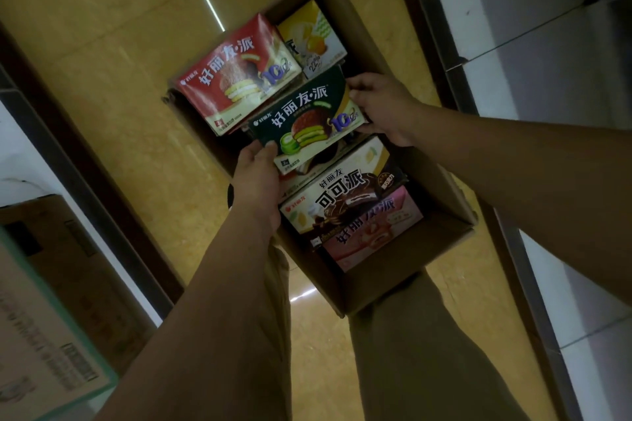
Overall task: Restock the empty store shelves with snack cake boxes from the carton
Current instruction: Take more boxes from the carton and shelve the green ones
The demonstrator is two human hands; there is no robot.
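An open brown carton (444, 188) stands on the yellow floor between my legs, filled with several snack cake boxes. My left hand (258, 181) grips the near left end of a dark green box (307, 120), and my right hand (386, 106) grips its far right end. The green box is held tilted just above the others. Behind it lie a red box (236, 75) and a yellow-and-white box (313, 36). In front of it lie a brown cocoa box (345, 195) and a pink box (372, 232). Another box under the green one is mostly hidden.
White shelf units with dark bases run along the right side (533, 79) and the left side (30, 154) of the aisle. A second brown carton (68, 267) and a green-edged carton (44, 345) stand at the lower left. My trouser legs (410, 352) flank the carton's near end.
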